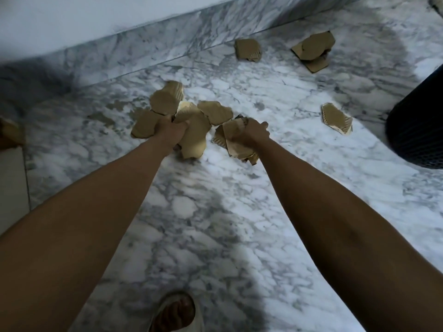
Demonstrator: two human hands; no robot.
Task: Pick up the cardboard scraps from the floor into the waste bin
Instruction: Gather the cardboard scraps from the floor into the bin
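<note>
Brown cardboard scraps lie scattered on the marble floor. My left hand (170,131) grips a bunch of scraps (195,137) in the middle pile. Beside it, my right hand (253,134) grips another bunch of torn pieces (233,142). More loose scraps sit just beyond the hands (164,101) (215,111). One single scrap (336,118) lies to the right. Two more clusters lie near the wall (248,49) (314,50). The dark mesh waste bin (418,130) stands at the right edge, partly cut off by the frame.
A marble skirting (143,46) and white wall run along the far side. My foot in a sandal (176,312) is at the bottom. A brown object (9,133) pokes in at the left edge. Open marble floor spreads between my arms.
</note>
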